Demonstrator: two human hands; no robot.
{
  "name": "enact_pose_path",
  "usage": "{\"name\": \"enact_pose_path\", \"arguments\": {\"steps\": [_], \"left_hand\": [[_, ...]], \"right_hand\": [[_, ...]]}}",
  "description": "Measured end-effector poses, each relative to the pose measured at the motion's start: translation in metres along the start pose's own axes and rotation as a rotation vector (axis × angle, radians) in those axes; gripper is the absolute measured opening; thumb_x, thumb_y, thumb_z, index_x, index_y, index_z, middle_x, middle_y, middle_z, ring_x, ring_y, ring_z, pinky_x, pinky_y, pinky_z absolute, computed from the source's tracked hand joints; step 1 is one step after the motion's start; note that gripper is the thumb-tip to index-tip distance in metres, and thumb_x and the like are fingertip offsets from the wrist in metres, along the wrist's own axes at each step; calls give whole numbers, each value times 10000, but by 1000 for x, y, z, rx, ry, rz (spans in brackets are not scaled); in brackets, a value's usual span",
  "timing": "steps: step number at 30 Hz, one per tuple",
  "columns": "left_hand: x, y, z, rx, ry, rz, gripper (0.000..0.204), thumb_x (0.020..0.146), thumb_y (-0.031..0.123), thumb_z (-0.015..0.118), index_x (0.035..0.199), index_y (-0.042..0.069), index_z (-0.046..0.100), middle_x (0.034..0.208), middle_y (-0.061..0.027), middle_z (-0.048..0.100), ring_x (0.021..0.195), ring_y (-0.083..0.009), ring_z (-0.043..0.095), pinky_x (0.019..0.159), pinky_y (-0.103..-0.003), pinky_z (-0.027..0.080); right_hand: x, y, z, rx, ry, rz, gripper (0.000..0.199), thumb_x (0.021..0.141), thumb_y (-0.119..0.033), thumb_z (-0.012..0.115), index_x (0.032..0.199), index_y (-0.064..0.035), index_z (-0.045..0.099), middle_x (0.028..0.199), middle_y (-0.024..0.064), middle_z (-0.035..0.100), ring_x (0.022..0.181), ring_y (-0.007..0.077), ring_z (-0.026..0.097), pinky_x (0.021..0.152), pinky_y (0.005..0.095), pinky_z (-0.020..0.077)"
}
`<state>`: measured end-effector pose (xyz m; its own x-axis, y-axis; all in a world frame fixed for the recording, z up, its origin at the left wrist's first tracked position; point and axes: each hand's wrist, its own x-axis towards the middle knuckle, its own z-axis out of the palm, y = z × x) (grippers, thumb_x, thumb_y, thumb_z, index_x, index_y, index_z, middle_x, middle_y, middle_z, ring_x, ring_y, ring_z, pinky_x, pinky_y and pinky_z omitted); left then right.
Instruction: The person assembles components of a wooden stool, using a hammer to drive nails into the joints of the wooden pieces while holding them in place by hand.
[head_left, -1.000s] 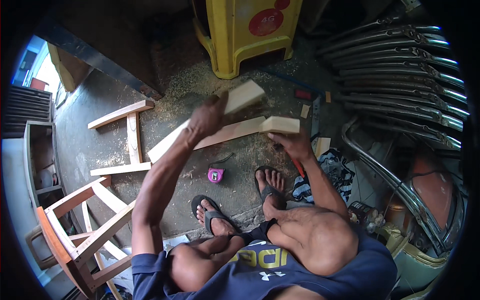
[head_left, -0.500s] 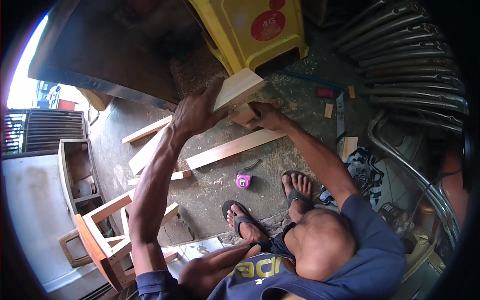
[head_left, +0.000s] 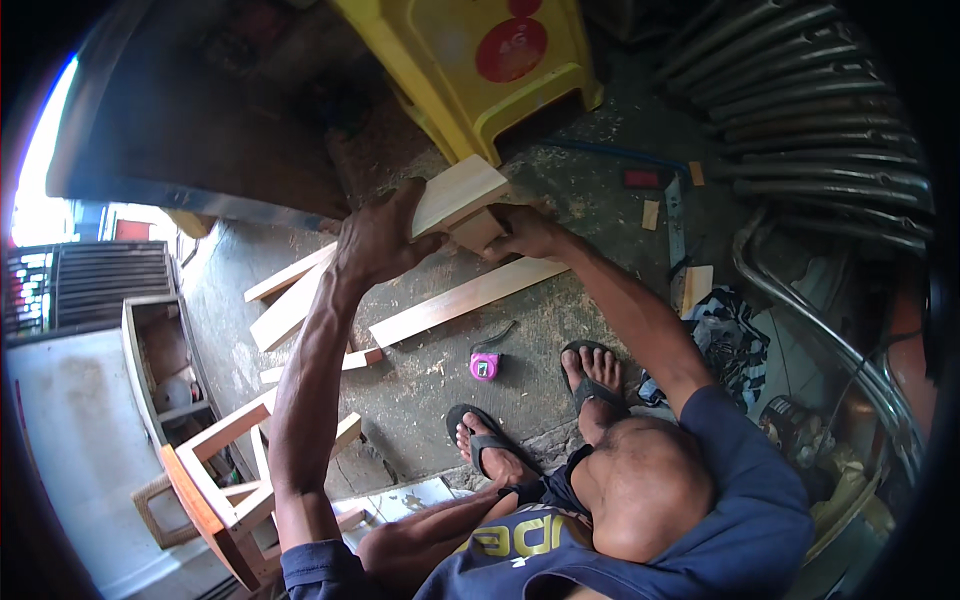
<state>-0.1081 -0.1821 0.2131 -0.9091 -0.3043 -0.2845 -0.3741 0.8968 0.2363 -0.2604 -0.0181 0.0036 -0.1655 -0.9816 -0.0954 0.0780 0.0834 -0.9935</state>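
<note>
- Left hand [head_left: 382,238]: fingers clasped around the long pale wooden board [head_left: 456,198], held above the grey concrete floor [head_left: 415,400].
- Right hand [head_left: 527,234]: thumb and fingers pinching the short pale wooden block [head_left: 477,230].
- Block and board (well apart a second ago) now meet near the board's far end.

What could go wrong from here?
1. The short block in the right hand could slip at the end of the long board held by the left hand.
2. A dropped piece might strike bare toes.
3. The pink tape measure could be stepped on.
</note>
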Motion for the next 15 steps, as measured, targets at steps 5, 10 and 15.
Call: {"name": "enact_pose_path", "arguments": {"steps": [5, 10, 15], "left_hand": [[-1, 15, 12, -38, -4, -65, 689, 841, 482, 750, 1377, 124, 507, 1094, -249, 726, 984, -453, 715, 863, -544, 554], [-16, 16, 30, -167, 162, -82, 646, 809, 464, 796, 1309, 144, 540, 980, -204, 738, 932, -424, 729, 805, -524, 569], [-18, 29, 35, -190, 228, -92, 615, 768, 379, 860, 1272, 141, 598, 1000, -185, 738, 943, -383, 735, 807, -484, 576]], "right_hand": [[-4, 7, -17, -46, -6, 6, 646, 738, -166, 817, 1326, -4, 605, 1181, 98, 708, 1086, 205, 668, 935, 362, 545], [-2, -2, -20, -112, -40, 71, 463, 843, -52, 762, 1287, 10, 645, 1193, 120, 711, 1145, 199, 672, 994, 356, 556], [4, -4, -17, 48, -132, 161, 483, 848, -65, 775, 1304, 16, 636, 1242, 127, 703, 1177, 216, 671, 1005, 364, 561]]}}
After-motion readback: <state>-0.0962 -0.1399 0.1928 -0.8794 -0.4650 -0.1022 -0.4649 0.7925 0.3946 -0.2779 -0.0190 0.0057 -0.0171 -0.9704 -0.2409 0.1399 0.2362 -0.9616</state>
